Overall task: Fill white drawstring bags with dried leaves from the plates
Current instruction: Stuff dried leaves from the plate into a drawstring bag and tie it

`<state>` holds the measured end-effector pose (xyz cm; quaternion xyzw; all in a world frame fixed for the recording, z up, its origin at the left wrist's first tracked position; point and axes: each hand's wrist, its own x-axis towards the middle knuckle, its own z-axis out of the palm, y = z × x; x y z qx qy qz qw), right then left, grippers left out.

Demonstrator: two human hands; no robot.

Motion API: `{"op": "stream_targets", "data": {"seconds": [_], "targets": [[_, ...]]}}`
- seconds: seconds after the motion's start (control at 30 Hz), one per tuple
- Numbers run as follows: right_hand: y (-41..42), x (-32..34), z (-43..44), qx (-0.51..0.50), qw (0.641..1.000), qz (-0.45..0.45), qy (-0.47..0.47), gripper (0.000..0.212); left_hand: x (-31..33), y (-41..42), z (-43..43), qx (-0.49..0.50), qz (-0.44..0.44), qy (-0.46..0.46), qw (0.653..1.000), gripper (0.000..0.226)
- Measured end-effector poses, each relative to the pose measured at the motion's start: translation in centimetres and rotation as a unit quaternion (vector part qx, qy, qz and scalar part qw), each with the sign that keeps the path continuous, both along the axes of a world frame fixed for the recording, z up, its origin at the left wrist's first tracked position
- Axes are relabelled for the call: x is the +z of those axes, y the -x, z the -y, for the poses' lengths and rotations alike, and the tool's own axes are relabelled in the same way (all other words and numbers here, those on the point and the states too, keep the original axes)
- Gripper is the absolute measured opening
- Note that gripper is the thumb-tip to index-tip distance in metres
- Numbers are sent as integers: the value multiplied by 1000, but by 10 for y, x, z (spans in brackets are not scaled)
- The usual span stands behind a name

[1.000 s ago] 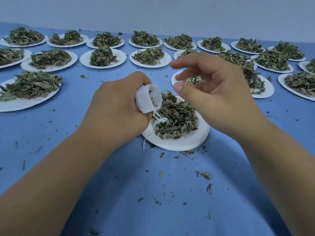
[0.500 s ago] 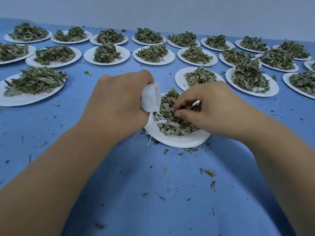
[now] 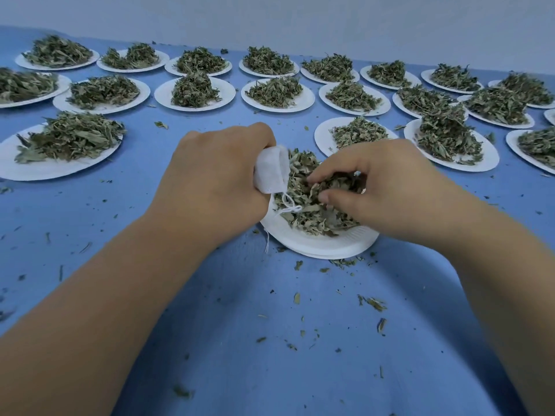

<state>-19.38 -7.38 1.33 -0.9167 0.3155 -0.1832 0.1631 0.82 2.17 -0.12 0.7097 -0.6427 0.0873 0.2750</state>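
The left hand grips a white drawstring bag at the edge of the nearest paper plate, with the bag's mouth facing the dried leaves. The right hand has its fingers curled into that pile, pinching leaves. More heaped plates stand across the blue counter.

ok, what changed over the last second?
Right hand dropped from above the plate into the dried leaves, fingers now curled round a clump. Left hand kept its grip on the white bag, mouth open beside the leaves. Plate unmoved.
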Motion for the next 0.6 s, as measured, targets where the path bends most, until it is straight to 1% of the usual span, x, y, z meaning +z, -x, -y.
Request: {"op": "stream_targets", "data": {"seconds": [0.17, 0.27, 0.33, 0.43, 0.5, 0.6], "targets": [[4, 12, -3, -6, 994, 108, -16, 21, 0, 1, 0, -6, 11, 15, 1000, 27], [4, 19, -9, 13, 983, 175, -50, 20, 0, 3, 1, -11, 19, 22, 1000, 25], [0, 19, -15, 29, 976, 204, -72, 22, 0, 6, 1, -8, 29, 31, 999, 24], [-9, 16, -24, 46, 974, 202, -90, 23, -1, 13, 2, -17, 31, 42, 998, 27], [-11, 13, -25, 39, 982, 170, -68, 19, -2, 16, 1, -33, 12, 41, 999, 29], [-10, 13, -26, 33, 992, 120, -27, 9, -3, 17, 0, -33, -42, 39, 998, 25]]}}
